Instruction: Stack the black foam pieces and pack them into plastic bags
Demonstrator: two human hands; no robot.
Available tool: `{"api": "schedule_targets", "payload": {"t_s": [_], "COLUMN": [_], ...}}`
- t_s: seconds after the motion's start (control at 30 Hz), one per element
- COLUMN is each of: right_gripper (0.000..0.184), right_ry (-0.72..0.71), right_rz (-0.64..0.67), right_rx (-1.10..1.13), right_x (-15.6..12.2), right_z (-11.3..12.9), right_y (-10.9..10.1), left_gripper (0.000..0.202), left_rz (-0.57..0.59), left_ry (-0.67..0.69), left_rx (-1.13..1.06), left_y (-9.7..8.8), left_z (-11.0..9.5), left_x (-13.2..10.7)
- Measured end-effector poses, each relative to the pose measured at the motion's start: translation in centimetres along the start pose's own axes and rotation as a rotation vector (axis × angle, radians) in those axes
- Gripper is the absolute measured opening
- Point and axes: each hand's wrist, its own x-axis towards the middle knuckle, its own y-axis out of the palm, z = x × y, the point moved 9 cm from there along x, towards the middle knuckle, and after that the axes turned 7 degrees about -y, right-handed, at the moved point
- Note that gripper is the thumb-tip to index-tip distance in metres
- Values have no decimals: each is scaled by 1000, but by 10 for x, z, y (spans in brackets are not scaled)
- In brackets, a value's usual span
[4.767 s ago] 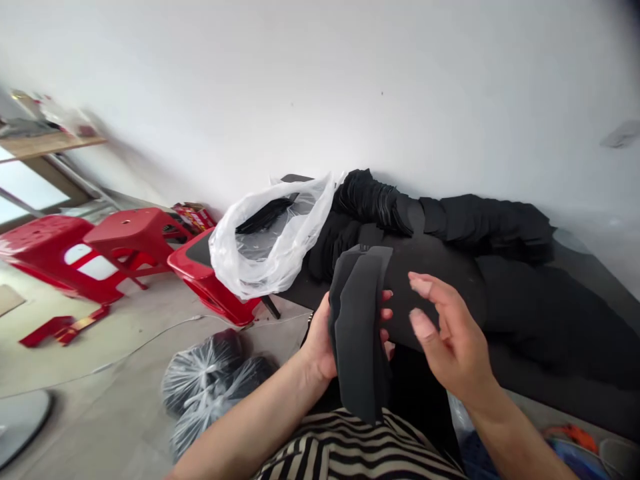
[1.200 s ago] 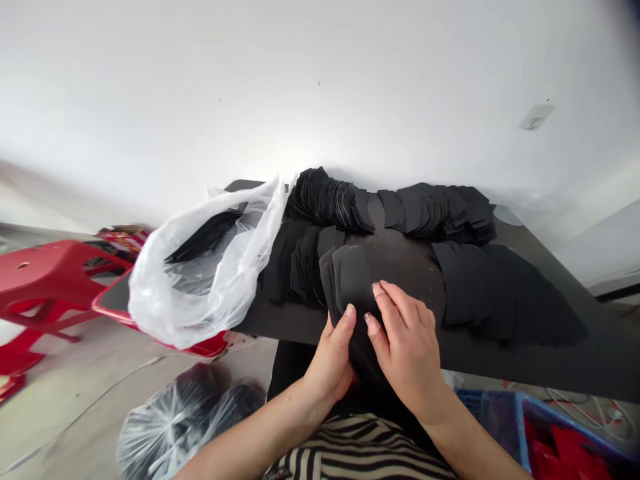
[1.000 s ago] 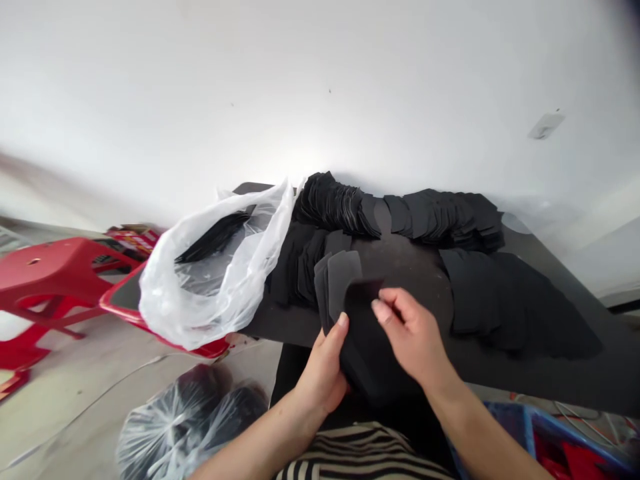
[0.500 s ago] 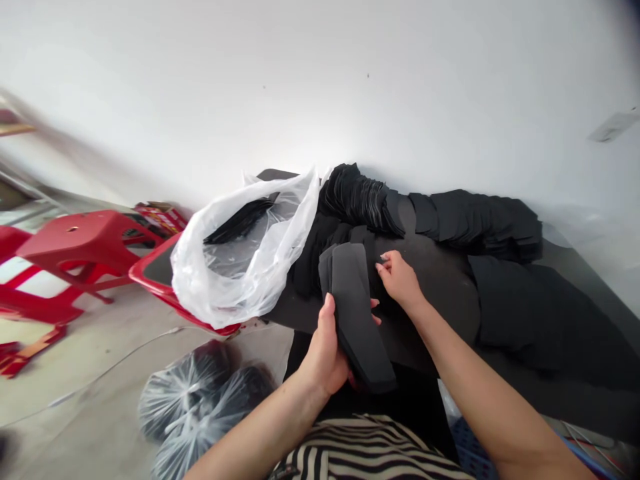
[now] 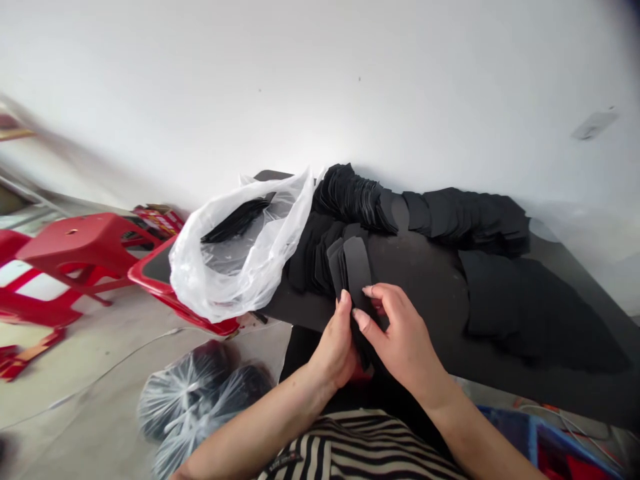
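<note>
My left hand is wrapped round a small stack of flat black strips with rounded ends, its thumb on top. From the right, my right hand pinches the edge of the same stack between thumb and fingers. The strips fan out slightly at their upper ends. Just beyond them, a row of similar black pieces leans on the dark table. Behind lies a longer row of overlapping black pieces. Larger black sheets lie spread to the right.
An open white plastic bag with black pieces inside stands at the table's left end. Red stools are at the left. Tied plastic bags sit on the floor, near a cable. A blue crate is below right.
My right hand has moved left and down onto the strips, taking their edge in a pinch. The stack has turned and is now more edge-on in my left hand.
</note>
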Motion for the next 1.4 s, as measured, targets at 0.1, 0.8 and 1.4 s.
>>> {"api": "schedule_targets", "payload": {"t_s": [0.1, 0.8, 1.4], "right_gripper": [20, 40, 33], "right_ry": [34, 313, 423], "right_rz": [-15, -164, 5], "right_rx": [6, 69, -922], "right_x": [-5, -34, -27], "right_z": [-9, -79, -208], "right_y": [-7, -71, -161], "left_gripper": [45, 57, 75], "left_rz": [13, -27, 117], "left_ry": [26, -183, -403], "left_rx": [1, 32, 97], "left_y": [5, 24, 42], "left_z": [4, 47, 59], "left_x": [-1, 6, 20]}}
